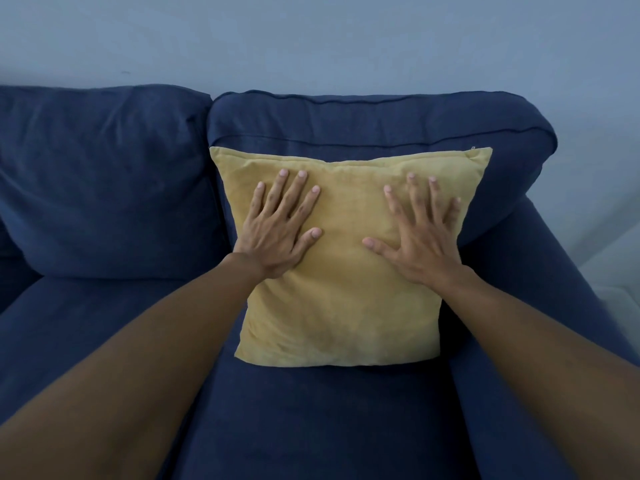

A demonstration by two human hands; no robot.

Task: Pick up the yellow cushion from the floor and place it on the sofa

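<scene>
The yellow cushion [343, 299] stands on the seat of the dark blue sofa [311, 420], leaning against the right back pillow. My left hand [277, 226] lies flat on the cushion's upper left part, fingers spread. My right hand [419, 233] lies flat on its upper right part, fingers spread too. Neither hand grips the fabric; both palms press against its front face. The cushion's lower edge rests on the seat.
The sofa's right armrest [540, 306] runs down the right side beside the cushion. A second back pillow [104, 181] fills the left. A pale wall [311, 39] rises behind the sofa. A strip of light floor [620, 292] shows at far right.
</scene>
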